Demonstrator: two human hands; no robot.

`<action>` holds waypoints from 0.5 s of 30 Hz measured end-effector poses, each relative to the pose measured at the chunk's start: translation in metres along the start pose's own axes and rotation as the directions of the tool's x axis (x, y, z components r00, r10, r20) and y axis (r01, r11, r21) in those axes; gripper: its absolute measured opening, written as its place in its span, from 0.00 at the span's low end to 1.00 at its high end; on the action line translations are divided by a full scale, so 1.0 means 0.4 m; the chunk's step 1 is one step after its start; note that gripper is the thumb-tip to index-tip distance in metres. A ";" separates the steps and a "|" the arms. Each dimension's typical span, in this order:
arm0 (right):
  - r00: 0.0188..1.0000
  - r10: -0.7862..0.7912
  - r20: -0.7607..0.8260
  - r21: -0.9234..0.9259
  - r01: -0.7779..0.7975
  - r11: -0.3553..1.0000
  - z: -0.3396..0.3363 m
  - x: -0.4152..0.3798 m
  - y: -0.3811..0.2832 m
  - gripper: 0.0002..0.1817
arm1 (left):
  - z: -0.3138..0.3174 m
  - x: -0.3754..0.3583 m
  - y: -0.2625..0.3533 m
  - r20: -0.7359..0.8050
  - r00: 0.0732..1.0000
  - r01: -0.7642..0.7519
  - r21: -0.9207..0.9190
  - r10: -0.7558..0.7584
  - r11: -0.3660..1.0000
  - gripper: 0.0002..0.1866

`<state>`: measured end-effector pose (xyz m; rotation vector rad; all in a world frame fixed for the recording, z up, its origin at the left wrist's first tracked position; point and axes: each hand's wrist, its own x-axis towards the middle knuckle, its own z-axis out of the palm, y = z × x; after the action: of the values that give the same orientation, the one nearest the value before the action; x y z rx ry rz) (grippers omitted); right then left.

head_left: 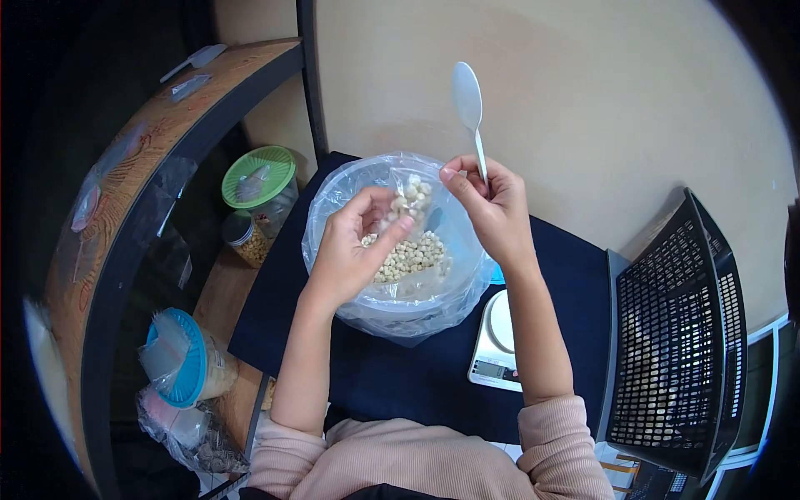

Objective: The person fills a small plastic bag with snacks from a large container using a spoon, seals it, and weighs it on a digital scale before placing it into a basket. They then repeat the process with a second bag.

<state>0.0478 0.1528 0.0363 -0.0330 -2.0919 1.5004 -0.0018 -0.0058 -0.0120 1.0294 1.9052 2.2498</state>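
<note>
My left hand (360, 242) is closed around a small clear plastic bag (410, 198) partly filled with pale round puffs. It hangs over a wide tub (392, 310) lined with a clear plastic bag. Inside the tub lies a heap of similar cream-coloured pieces (412, 257). My right hand (492, 208) pinches the handle of a white plastic spoon (469, 98), which points upward with its bowl above the hand. The right fingertips are close to the small bag's upper edge, over the tub's far right rim.
A white kitchen scale (497, 348) sits right of the tub on the dark cloth (383, 387). At the right stands a black mesh crate (679, 342). A wooden shelf (125, 179), a green-lidded container (260, 177), a jar (246, 239) and a blue-lidded tub (196, 358) are on the left.
</note>
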 end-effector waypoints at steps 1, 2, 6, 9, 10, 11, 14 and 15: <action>1.000 0.014 -0.001 0.004 -0.014 1.000 -0.002 0.001 -0.003 0.07 | -0.021 0.001 -0.011 0.068 0.996 0.058 0.040 -0.060 0.998 0.15; 1.000 0.013 -0.003 0.003 -0.013 1.000 -0.002 -0.001 -0.005 0.07 | -0.031 0.002 -0.016 0.134 0.983 0.112 0.083 -0.122 0.990 0.17; 0.997 0.005 0.080 0.000 -0.006 1.000 -0.005 -0.004 -0.001 0.07 | -0.004 0.005 0.011 0.025 0.999 0.027 -0.014 -0.027 1.000 0.18; 0.995 0.006 0.099 -0.008 -0.005 1.000 -0.001 -0.009 -0.009 0.07 | -0.009 0.003 0.022 0.107 0.994 -0.006 0.140 -0.009 0.990 0.18; 0.993 0.019 0.114 -0.005 -0.018 1.000 0.000 -0.010 -0.013 0.07 | -0.011 0.005 0.023 0.133 0.987 0.067 0.138 -0.086 0.988 0.19; 0.993 0.019 0.114 -0.006 -0.018 1.000 0.000 -0.009 -0.013 0.07 | -0.011 0.005 0.023 0.157 0.974 0.141 0.138 -0.162 0.980 0.20; 0.995 0.023 0.094 -0.036 -0.020 0.999 0.004 -0.008 -0.006 0.06 | -0.013 0.004 0.011 0.153 0.979 0.105 0.176 -0.133 0.979 0.19; 0.993 0.029 0.110 -0.033 -0.026 0.999 0.007 -0.010 -0.004 0.06 | -0.011 0.004 0.007 0.153 0.979 0.105 0.175 -0.132 0.979 0.19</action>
<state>0.0505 0.1486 0.0354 0.0100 -2.2109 1.5168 -0.0044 -0.0098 -0.0089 1.0502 2.0511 1.9073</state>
